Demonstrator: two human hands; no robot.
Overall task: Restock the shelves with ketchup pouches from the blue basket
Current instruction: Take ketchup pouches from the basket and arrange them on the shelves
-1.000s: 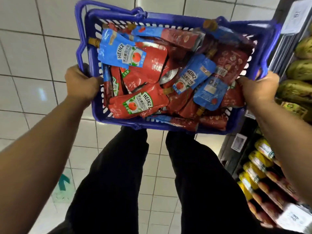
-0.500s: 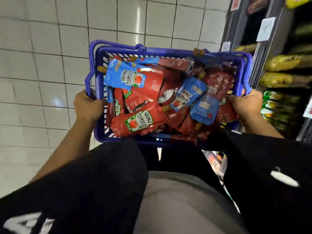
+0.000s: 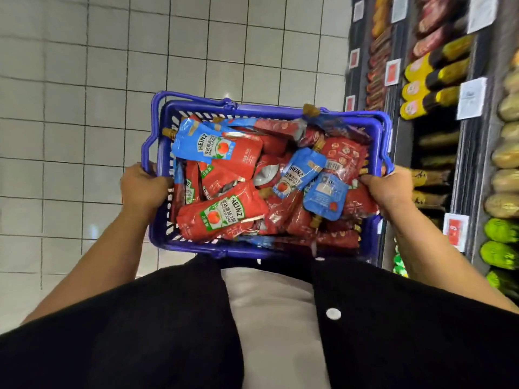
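Note:
A blue plastic basket (image 3: 252, 108) hangs in front of my body over the tiled floor. It is heaped with several red and blue Heinz ketchup pouches (image 3: 222, 214), lying at all angles. My left hand (image 3: 143, 186) grips the basket's left rim, fingers curled over the edge. On the opposite rim, my right hand (image 3: 389, 189) holds on the same way. The store shelves (image 3: 438, 130) stand close on the right, next to the basket's right side.
The shelves carry rows of yellow-capped bottles (image 3: 427, 80), dark red packs and green and tan packets (image 3: 502, 231), with white and red price tags on the shelf edges. A pale tiled floor (image 3: 84, 108) spreads to the left and ahead.
The basket has come down and closer to my body. My view has swung so more of the shelves show on the right. Both hands keep their hold on the rims.

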